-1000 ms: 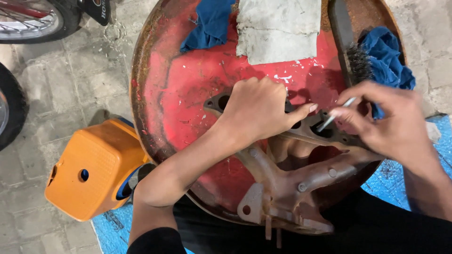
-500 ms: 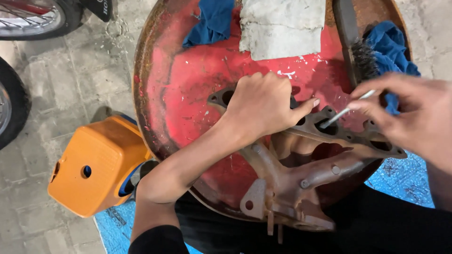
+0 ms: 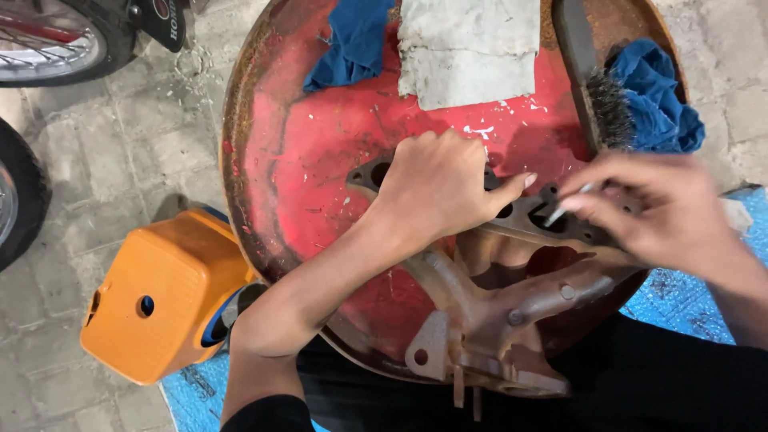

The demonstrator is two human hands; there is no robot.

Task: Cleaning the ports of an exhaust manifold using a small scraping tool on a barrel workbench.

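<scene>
So I've got the manifold [image 3: 496, 320] sitting on top of a red drum [image 3: 320, 168], rusty all round the rim with the paint chipped and scratched up, white flecks here and there. My left hand [image 3: 436, 188] is planted on the flange end of the casting, fingers curled down over it and thumb stuck out to the right, just pinning it flat against the drum lid. My right hand [image 3: 664, 212] is a bit blurred, but the fingertips are pinched tight on a thin scraper [image 3: 564, 206], its tip down at one of the flange ports.

Around the work: a grey sheet [image 3: 468, 48] of worn abrasive paper lies at the far edge of the lid, a blue rag [image 3: 352, 40] just left of it, and a wire brush [image 3: 592, 88] on the right with another blue cloth [image 3: 656, 104] bunched against its bristles.

The floor is grey paving blocks, dusty. An orange cover [image 3: 156, 300] sits on the ground beside the drum, partly on a blue tarp [image 3: 680, 296] that also shows on the right. Motorbike wheels [image 3: 48, 40] poke in at the top left.
</scene>
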